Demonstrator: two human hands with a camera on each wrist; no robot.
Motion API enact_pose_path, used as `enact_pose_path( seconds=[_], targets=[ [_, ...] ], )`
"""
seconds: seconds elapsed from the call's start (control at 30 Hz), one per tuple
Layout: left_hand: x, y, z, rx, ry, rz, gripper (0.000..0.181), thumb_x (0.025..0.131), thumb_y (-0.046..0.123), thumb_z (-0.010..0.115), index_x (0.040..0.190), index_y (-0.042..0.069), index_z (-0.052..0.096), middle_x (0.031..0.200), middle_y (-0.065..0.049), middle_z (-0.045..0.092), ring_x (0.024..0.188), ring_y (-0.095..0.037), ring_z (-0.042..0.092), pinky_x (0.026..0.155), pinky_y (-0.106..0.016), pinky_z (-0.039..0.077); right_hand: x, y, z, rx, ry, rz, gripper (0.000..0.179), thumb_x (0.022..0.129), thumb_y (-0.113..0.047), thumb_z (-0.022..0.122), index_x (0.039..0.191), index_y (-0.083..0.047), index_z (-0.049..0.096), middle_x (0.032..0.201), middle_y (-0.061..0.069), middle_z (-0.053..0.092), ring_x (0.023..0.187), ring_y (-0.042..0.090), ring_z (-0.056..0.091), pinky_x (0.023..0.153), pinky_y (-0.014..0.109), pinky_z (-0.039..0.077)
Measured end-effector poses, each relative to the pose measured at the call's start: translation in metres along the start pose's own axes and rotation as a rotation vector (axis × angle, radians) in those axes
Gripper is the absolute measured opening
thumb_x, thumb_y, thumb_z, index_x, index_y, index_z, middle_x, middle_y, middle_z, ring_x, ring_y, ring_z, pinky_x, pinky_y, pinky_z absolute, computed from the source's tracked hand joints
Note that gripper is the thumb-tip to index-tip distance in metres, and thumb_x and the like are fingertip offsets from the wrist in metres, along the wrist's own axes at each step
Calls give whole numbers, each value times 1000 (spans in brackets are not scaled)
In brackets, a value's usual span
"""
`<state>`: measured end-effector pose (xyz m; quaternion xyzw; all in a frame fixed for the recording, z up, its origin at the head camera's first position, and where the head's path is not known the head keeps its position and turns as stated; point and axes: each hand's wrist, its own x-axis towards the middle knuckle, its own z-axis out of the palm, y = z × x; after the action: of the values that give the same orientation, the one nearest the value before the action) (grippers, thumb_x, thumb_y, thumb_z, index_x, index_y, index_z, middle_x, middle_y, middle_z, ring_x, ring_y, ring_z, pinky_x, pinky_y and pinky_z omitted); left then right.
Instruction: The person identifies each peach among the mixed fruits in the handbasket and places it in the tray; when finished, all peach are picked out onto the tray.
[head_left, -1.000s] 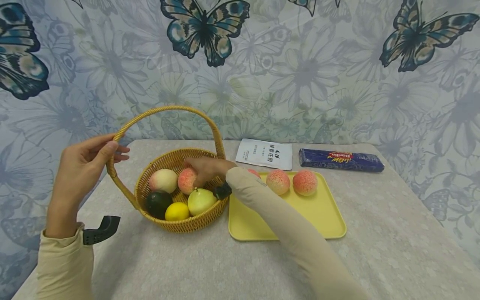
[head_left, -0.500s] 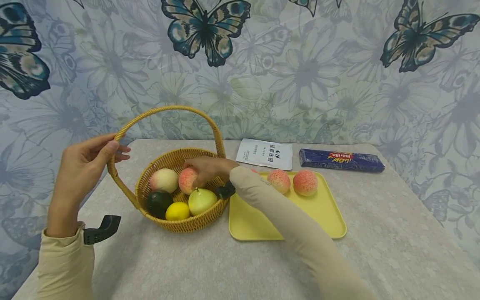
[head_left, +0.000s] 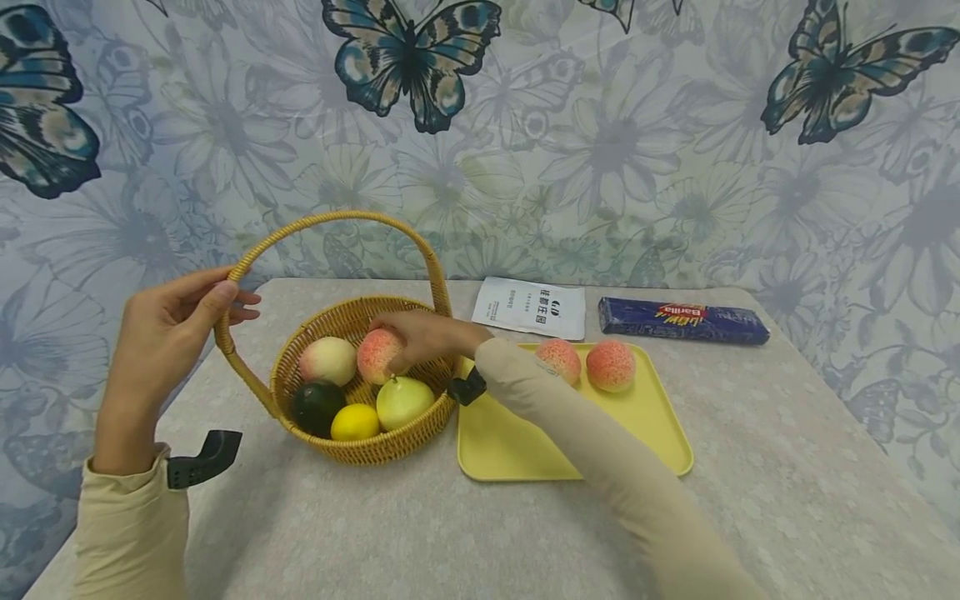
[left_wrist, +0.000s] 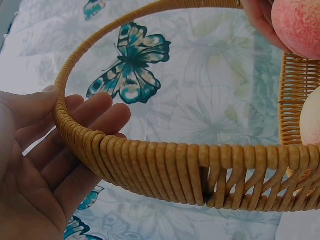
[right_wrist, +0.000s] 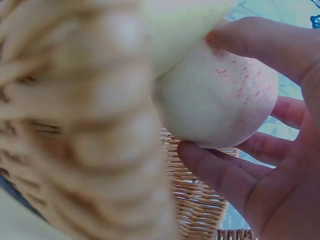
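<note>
My left hand (head_left: 168, 333) holds the left side of the handle (head_left: 337, 218) of a wicker basket (head_left: 367, 452), thumb in front and fingers behind it. Inside the basket, my right hand (head_left: 431, 335) grips a speckled pink peach (head_left: 377, 357) near the back right. The right wrist view shows thumb and fingers spread around this peach (right_wrist: 220, 105), its paler side facing the camera. Around it in the basket lie a pale peach (head_left: 327, 361), a dark avocado (head_left: 317, 406), a yellow lemon (head_left: 356, 422) and a green pear (head_left: 405, 402).
Right of the basket lies a yellow tray (head_left: 502, 462) bearing a pink peach (head_left: 560, 361) and another peach (head_left: 611, 366); my right sleeve (head_left: 585, 433) crosses over it. Behind are a white packet (head_left: 528, 308) and a blue Barilla pasta pack (head_left: 682, 321).
My right hand has shifted slightly up and to the right with the peach in its grip. The sleeve now covers a third peach on the tray. My left hand stays on the handle.
</note>
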<state>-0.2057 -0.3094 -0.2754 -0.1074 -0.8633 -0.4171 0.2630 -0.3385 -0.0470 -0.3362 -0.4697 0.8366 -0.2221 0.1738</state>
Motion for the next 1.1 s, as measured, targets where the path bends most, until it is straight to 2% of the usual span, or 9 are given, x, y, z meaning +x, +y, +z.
enact_pose_path(
  seconds=[0.47, 0.77, 1.1],
  targets=[
    [0, -1, -1, -9, -6, -5, 36, 98, 14, 55, 130, -2, 57, 90, 22, 66, 76, 5, 67, 68, -7, 49, -6, 4, 1, -46, 112, -41, 66, 83, -28, 72, 140, -9, 45, 130, 2, 56, 110, 11, 54, 89, 21, 45],
    [0, -1, -2, -13, -7, -4, 36, 98, 14, 55, 129, -2, 57, 89, 22, 66, 76, 5, 67, 67, -8, 50, -16, 5, 7, -81, 189, -56, 65, 83, -33, 70, 141, -17, 45, 136, 1, 52, 116, 12, 51, 91, 25, 45],
    [1, 0, -2, -19, -7, 0, 36, 98, 14, 55, 130, -1, 57, 90, 21, 67, 77, 4, 67, 68, -7, 49, -26, 11, 8, 2, 245, -77, 64, 84, -33, 72, 141, -18, 47, 138, 0, 51, 111, 10, 55, 88, 22, 47]
  ],
)
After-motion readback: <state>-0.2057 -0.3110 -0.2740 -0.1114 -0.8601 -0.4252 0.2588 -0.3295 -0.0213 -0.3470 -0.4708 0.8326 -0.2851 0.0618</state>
